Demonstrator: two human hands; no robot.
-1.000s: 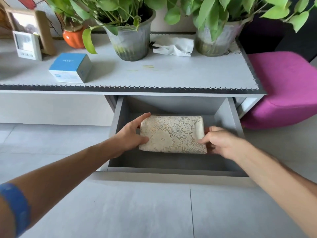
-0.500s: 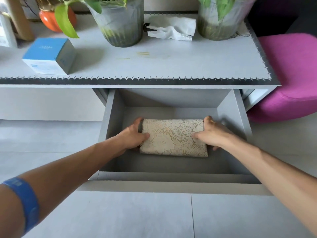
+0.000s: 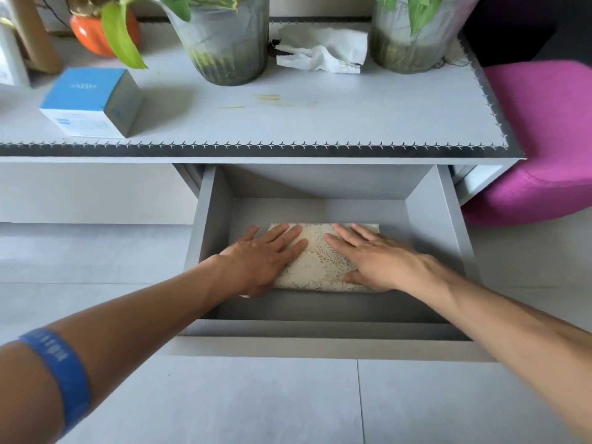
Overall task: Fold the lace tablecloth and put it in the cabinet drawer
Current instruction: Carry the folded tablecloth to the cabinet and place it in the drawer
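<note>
Cream lace tablecloth [image 3: 320, 261] folded in drawer [image 3: 448, 225], both hands flat, fingers spread, covering its ends

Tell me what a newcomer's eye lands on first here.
First, two hands, the left hand and right hand, lying flat on the folded lace tablecloth on the floor of the open drawer. Next, the bright magenta seat at far right, and the blue-and-white box on the cabinet top.
</note>
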